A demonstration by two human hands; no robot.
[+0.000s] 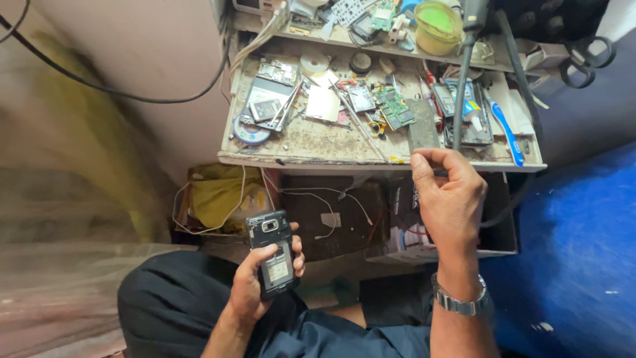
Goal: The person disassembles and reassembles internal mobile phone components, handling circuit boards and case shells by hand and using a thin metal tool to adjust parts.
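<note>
While the left hand [255, 278] grips an open-backed phone [273, 253] low over the lap, the right hand [450, 199] is raised at the near edge of the cluttered workbench [311, 142], fingertips pinched together; anything held is too small to tell.

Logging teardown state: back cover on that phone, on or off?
Off. The phone in the left hand shows its bare inner back: exposed camera module and a labelled battery bay, no cover over them.

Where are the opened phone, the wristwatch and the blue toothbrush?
opened phone [273, 255], head view, on its bare back panel.
wristwatch [460, 303], head view, on the metal band.
blue toothbrush [507, 129], head view, on its handle.
</note>
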